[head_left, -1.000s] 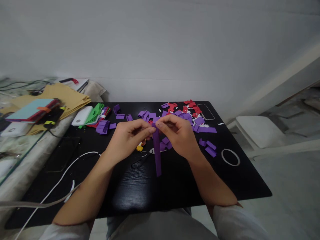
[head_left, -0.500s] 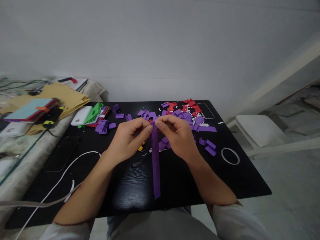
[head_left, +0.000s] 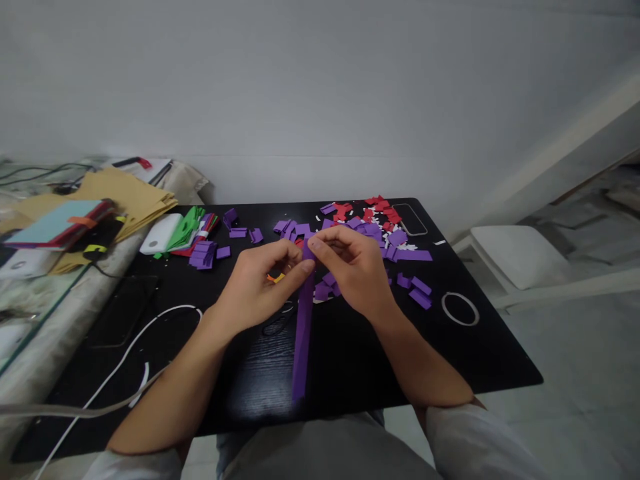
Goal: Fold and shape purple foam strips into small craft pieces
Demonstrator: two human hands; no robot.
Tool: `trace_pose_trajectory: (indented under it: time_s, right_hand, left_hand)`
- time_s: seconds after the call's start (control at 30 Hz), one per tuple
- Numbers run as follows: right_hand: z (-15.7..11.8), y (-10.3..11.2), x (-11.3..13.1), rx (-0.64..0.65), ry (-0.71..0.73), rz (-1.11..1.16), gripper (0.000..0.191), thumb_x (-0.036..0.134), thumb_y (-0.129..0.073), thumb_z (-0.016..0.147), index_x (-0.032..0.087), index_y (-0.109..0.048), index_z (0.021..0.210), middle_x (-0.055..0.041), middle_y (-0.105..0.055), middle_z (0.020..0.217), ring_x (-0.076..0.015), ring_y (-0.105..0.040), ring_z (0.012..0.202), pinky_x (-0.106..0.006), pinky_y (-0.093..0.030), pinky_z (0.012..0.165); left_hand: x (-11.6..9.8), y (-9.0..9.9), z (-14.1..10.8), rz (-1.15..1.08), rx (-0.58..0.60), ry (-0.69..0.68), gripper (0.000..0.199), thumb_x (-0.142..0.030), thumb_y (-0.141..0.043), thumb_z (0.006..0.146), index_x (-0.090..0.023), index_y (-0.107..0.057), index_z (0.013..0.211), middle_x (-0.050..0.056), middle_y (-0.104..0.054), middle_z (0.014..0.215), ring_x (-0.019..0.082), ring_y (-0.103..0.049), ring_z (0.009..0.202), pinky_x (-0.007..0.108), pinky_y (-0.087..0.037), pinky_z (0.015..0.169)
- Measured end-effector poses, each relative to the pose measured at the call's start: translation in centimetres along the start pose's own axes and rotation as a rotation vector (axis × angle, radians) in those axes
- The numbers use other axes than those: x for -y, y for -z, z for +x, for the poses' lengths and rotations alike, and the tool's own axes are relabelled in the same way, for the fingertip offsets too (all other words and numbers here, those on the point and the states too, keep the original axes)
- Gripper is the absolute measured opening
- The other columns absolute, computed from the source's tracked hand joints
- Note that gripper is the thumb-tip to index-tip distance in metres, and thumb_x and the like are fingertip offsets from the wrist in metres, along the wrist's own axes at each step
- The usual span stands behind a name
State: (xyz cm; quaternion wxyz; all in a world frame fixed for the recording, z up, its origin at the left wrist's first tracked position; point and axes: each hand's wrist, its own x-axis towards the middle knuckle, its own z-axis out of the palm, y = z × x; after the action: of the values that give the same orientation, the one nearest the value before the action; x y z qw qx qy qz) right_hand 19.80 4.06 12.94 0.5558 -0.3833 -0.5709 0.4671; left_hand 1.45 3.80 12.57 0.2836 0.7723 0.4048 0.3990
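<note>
A long purple paper strip (head_left: pixel 302 340) hangs down between my hands, its lower end toward the table's front edge. My right hand (head_left: pixel 353 270) pinches its top end between thumb and fingers. From the other side my left hand (head_left: pixel 263 283) is closed on the strip, its thumb lying across it just below the top. Behind my hands lie many small folded purple pieces (head_left: pixel 370 230), with red pieces (head_left: pixel 387 208) and white scraps among them. Scissors (head_left: pixel 277 325) with dark handles rest under the strip, partly hidden.
On the black table (head_left: pixel 370 373) are a roundish ring (head_left: pixel 460 309) at right, a white cable (head_left: pixel 135 340) and a dark phone-like slab (head_left: pixel 123 310) at left. Green strips (head_left: pixel 187 227) lie at the back left, near brown envelopes (head_left: pixel 125 193). A white stool (head_left: pixel 517 257) stands at right.
The strip's lower end has swung to the left. My left thumb has moved right, across the strip near its top. My right hand has hardly moved.
</note>
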Motion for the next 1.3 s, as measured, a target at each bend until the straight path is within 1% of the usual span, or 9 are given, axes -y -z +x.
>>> trace_pose_trajectory:
  time_s: [0.13,0.3,0.43,0.57,0.7,0.9,1.03,1.17,1.3]
  right_hand:
    - [0.02,-0.09,-0.2,-0.005,0.031,0.008,0.024,0.042,-0.081,0.089,0.019,-0.075,0.086,-0.0015,-0.078,0.082,-0.0147,-0.073,0.076,-0.027,-0.061,0.072]
    - [0.02,-0.03,-0.22,-0.003,0.052,0.024,0.013,0.03,-0.077,0.092,0.019,-0.075,0.085,-0.0002,-0.077,0.08,-0.0129,-0.072,0.073,-0.025,-0.06,0.07]
    - [0.03,0.0,-0.21,-0.011,0.068,0.027,0.011,0.027,-0.076,0.092,0.02,-0.075,0.084,-0.0002,-0.077,0.08,-0.0129,-0.072,0.075,-0.025,-0.06,0.071]
    - [0.03,-0.02,-0.32,-0.016,0.072,0.033,0.011,0.028,-0.077,0.092,0.019,-0.075,0.085,-0.0005,-0.077,0.082,-0.0132,-0.072,0.077,-0.026,-0.06,0.074]
    - [0.05,0.08,-0.32,0.0,0.085,0.031,0.012,0.029,-0.077,0.092,0.02,-0.074,0.086,-0.0005,-0.076,0.083,-0.0133,-0.072,0.077,-0.026,-0.06,0.075]
    - [0.09,0.2,-0.27,0.026,0.075,0.019,0.026,0.044,-0.079,0.092,0.02,-0.073,0.085,-0.0003,-0.074,0.08,-0.0134,-0.068,0.075,-0.028,-0.058,0.073]
    - [0.12,0.08,-0.29,0.02,0.07,0.034,0.031,0.049,-0.081,0.089,0.02,-0.072,0.084,0.0,-0.073,0.08,-0.0133,-0.068,0.075,-0.028,-0.059,0.074]
    - [0.14,0.01,-0.3,0.014,0.057,0.036,0.03,0.049,-0.083,0.088,0.02,-0.073,0.085,-0.0014,-0.075,0.083,-0.0149,-0.07,0.078,-0.029,-0.06,0.075]
    - [0.2,0.05,-0.34,0.038,0.035,0.083,0.029,0.046,-0.087,0.084,0.02,-0.074,0.087,-0.0018,-0.076,0.086,-0.0156,-0.072,0.081,-0.029,-0.061,0.077]
  left_hand:
    - [-0.22,-0.15,0.03,-0.043,-0.01,0.033,0.028,-0.036,-0.064,0.102,-0.018,-0.066,0.08,-0.003,-0.061,0.068,0.01,-0.052,0.061,0.023,-0.04,0.057]
    - [-0.64,-0.02,0.08,0.0,-0.014,-0.017,0.026,-0.03,-0.062,0.102,-0.017,-0.067,0.08,-0.004,-0.061,0.067,0.009,-0.05,0.06,0.023,-0.039,0.056]
    - [-0.55,-0.05,0.06,0.013,-0.03,-0.054,0.024,-0.028,-0.062,0.102,-0.018,-0.068,0.081,-0.004,-0.062,0.068,0.009,-0.05,0.06,0.023,-0.039,0.056]
    - [-0.22,-0.14,0.05,-0.017,-0.033,-0.042,0.021,-0.03,-0.066,0.101,-0.018,-0.069,0.083,-0.003,-0.065,0.071,0.009,-0.054,0.061,0.023,-0.04,0.058]
    - [-0.14,-0.1,-0.03,-0.053,-0.025,-0.026,0.022,-0.032,-0.068,0.101,-0.018,-0.068,0.083,-0.003,-0.065,0.07,0.01,-0.056,0.061,0.023,-0.041,0.057]
    - [-0.21,-0.01,-0.04,-0.074,0.003,-0.019,0.023,-0.032,-0.066,0.101,-0.018,-0.068,0.083,-0.002,-0.066,0.071,0.011,-0.059,0.063,0.024,-0.043,0.06]
    - [-0.1,0.02,0.12,-0.07,-0.002,-0.021,0.023,-0.032,-0.068,0.1,-0.018,-0.068,0.082,-0.002,-0.065,0.071,0.011,-0.057,0.064,0.023,-0.043,0.06]
    - [-0.11,0.06,0.15,-0.062,0.007,-0.008,0.025,-0.033,-0.066,0.102,-0.018,-0.069,0.083,-0.002,-0.065,0.07,0.011,-0.056,0.062,0.024,-0.041,0.058]
    - [-0.13,-0.02,0.04,-0.036,-0.011,-0.026,0.026,-0.033,-0.064,0.102,-0.018,-0.069,0.082,-0.002,-0.065,0.07,0.011,-0.055,0.062,0.024,-0.041,0.059]
